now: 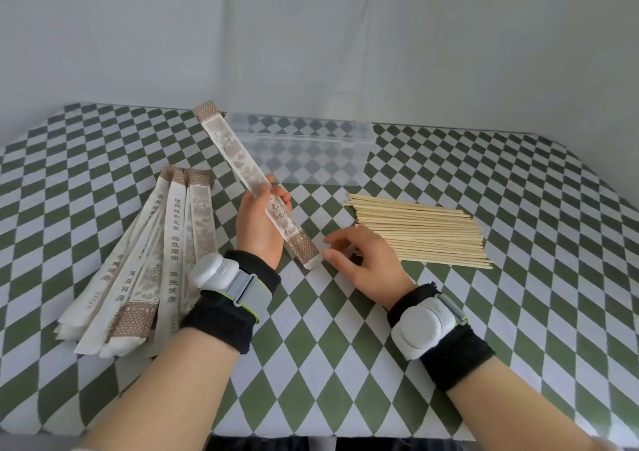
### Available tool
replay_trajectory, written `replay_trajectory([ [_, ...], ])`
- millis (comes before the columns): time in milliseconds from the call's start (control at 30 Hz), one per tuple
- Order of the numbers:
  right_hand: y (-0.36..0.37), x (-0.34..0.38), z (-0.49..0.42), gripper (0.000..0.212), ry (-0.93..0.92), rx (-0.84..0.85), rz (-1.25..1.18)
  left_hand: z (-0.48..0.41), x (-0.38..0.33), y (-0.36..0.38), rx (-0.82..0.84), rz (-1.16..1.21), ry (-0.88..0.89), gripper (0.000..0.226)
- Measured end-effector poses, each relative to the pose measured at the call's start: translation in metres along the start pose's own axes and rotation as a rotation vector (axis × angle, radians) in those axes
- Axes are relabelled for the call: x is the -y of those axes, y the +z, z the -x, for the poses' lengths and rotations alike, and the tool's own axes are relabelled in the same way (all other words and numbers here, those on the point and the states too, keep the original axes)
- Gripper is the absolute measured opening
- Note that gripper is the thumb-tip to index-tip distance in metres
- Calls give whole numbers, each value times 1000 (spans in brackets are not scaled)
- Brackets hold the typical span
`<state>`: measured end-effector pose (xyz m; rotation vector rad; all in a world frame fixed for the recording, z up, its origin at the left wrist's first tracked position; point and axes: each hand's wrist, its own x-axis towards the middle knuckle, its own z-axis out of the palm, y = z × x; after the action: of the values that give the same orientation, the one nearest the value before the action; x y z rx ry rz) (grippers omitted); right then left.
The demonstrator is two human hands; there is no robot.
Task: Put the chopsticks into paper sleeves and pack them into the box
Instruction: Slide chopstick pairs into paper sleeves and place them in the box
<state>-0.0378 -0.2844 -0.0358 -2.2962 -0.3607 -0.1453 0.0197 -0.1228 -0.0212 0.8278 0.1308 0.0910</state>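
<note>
My left hand grips one paper sleeve around its middle, lifted off the table and slanting from far left to near right. The sleeve is white with brown patterned ends. My right hand hovers just right of the sleeve's near end with fingers spread and nothing in them, resting by the left ends of a pile of bare wooden chopsticks. A fan of several more paper sleeves lies on the left. A clear plastic box stands open at the back, lid raised against the wall.
A green-and-white diamond-checked cloth covers the table. A pale wall stands right behind the box. Both wrists carry black bands with white devices.
</note>
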Motion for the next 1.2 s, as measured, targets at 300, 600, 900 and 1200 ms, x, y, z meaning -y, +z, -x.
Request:
replay_trajectory([
  [300,2,0,-1,23,-57,-128,145,8,-1,1,193,188,-116,17],
  [600,1,-2,-3,13,42,-104,-92,21,6,10,148,268,-285,30],
  [900,-4,-1,-4,19,97,-98,-226,23,6,17,159,258,-306,31],
  [1200,-4,3,-4,13,97,-103,-251,25,9,19,178,222,-367,29],
])
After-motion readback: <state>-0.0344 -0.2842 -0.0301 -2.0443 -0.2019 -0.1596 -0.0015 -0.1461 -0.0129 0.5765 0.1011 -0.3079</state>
